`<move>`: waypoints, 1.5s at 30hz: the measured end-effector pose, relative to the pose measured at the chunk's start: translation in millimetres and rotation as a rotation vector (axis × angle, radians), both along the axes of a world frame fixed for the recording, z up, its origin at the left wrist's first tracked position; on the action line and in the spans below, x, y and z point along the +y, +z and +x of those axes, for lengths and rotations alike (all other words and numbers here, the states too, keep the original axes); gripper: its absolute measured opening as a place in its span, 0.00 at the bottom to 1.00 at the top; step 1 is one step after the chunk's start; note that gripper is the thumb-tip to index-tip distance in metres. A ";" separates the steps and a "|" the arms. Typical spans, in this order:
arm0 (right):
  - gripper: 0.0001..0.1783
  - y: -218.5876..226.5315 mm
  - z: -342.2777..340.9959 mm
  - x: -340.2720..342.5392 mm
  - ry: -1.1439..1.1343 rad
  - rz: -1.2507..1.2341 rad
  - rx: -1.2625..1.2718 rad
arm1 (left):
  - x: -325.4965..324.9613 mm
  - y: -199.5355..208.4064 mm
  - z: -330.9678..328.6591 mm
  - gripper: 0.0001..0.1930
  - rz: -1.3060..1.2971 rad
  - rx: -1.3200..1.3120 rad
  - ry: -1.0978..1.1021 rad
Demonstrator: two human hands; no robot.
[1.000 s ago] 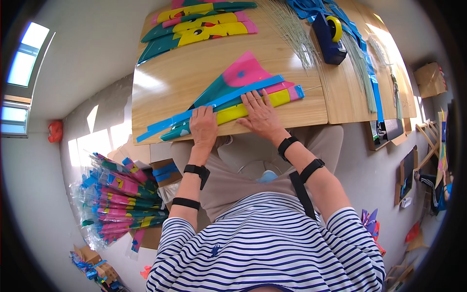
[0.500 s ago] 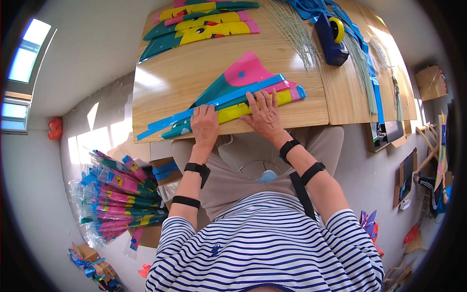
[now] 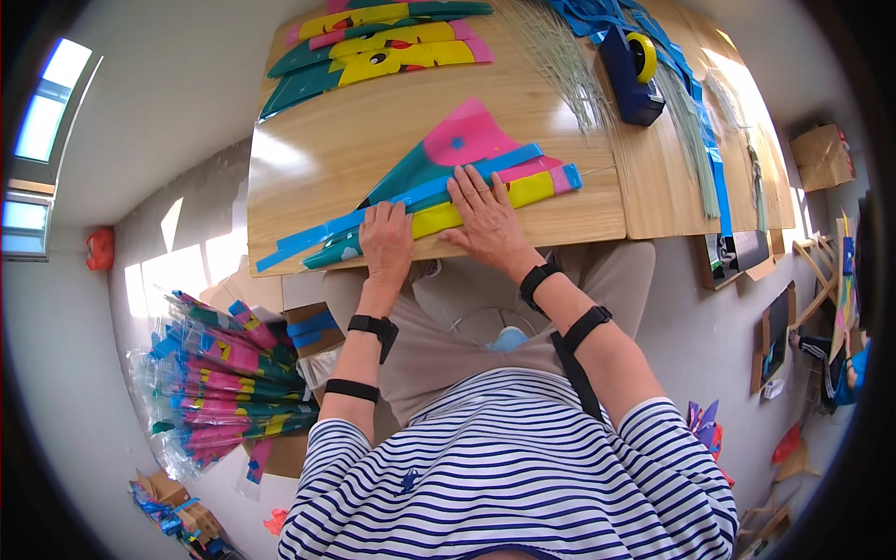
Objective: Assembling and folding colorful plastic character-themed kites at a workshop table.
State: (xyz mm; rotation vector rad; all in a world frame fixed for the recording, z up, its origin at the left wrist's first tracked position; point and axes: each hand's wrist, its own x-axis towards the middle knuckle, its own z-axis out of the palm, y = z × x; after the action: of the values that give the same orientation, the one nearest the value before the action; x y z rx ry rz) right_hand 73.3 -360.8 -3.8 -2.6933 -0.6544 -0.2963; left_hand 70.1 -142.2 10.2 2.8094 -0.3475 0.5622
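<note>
A printed plastic sheet (image 3: 429, 166) in teal, pink and yellow lies folded into a long, narrow band, slanting from the near edge of the wooden surface (image 3: 551, 112) at left to a blue-tipped end farther in at right. A triangular pink-and-teal flap, marked with a blue star, spreads toward the far edge. Along the fold runs a flat blue strip (image 3: 327, 231), its left end by the near left corner.

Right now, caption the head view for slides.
Left hand and right hand on a folded multicoloured sheet with a blue strip, atop a wooden table.
</note>
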 end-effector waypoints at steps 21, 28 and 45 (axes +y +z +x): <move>0.51 3.3 -0.3 1.0 0.000 -0.100 0.045 | 159.6 37.1 58.6 0.17 -0.280 0.824 0.170; 0.51 5.0 -0.1 1.2 0.006 -0.114 0.050 | 168.6 31.7 56.0 0.15 -0.529 0.828 0.062; 0.51 5.0 -0.8 2.6 0.000 -0.104 0.032 | 197.8 35.8 56.6 0.12 -0.669 0.951 0.041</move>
State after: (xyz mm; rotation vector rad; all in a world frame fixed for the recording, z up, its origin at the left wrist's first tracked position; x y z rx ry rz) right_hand 72.4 -358.2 1.2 -2.7905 -0.6779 -0.2238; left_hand 126.7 55.6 46.0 2.1046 0.0909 -0.5702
